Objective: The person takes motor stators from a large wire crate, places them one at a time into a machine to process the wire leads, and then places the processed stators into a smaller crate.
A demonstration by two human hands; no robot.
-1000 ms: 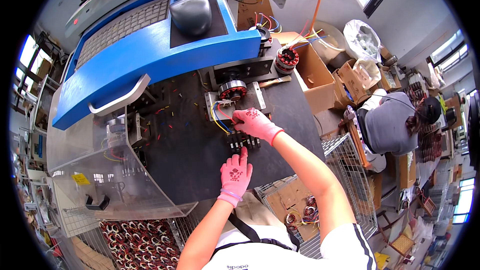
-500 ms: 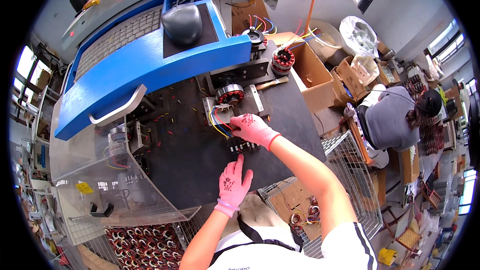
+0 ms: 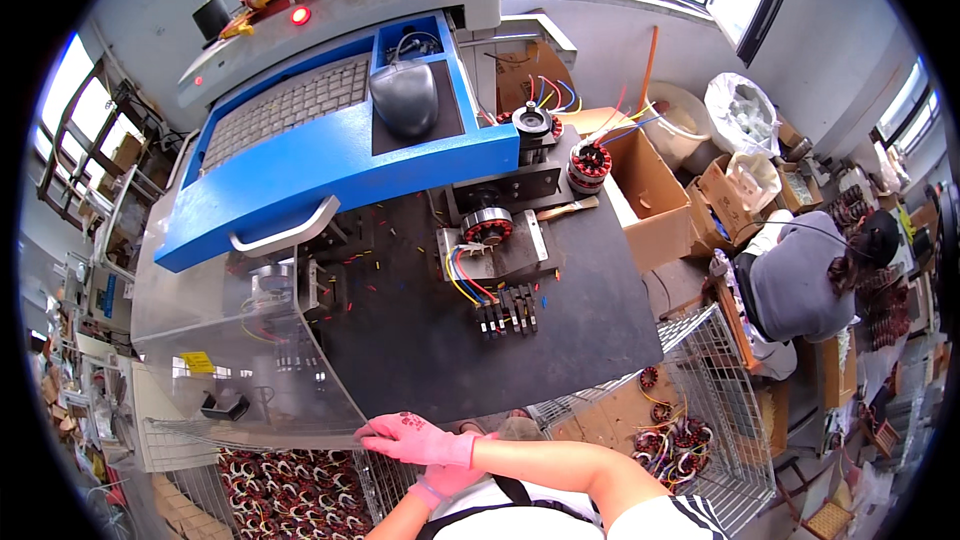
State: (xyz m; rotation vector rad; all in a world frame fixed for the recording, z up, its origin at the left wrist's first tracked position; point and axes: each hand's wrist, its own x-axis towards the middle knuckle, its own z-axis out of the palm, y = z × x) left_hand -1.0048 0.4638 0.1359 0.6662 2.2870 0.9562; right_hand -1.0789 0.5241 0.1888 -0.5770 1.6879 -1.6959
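Note:
My right hand (image 3: 412,438), in a pink glove, reaches across to the lower right corner of a clear plastic cover (image 3: 335,380), its fingers bent over the edge. Below the right wrist is my left hand (image 3: 450,480), also gloved in pink, its fingers mostly hidden. Beyond both hands, a motor stator (image 3: 487,227) with red windings sits on a metal fixture (image 3: 520,246). Yellow, blue and red wires (image 3: 461,275) run from it to a row of black-and-silver terminal clips (image 3: 507,311) on the dark tabletop (image 3: 420,360).
Above the table are a blue keyboard tray (image 3: 330,170) and a mouse (image 3: 404,98). Another stator (image 3: 589,166) and a brush (image 3: 567,208) lie at the right. Wire baskets (image 3: 725,390) with stators stand below. A co-worker (image 3: 800,275) sits at the right beyond cardboard boxes (image 3: 648,202).
My right hand has left the wires at the clips and moved down-left to the cover's corner. My left hand has drawn back from the clips toward my body. The view has shifted.

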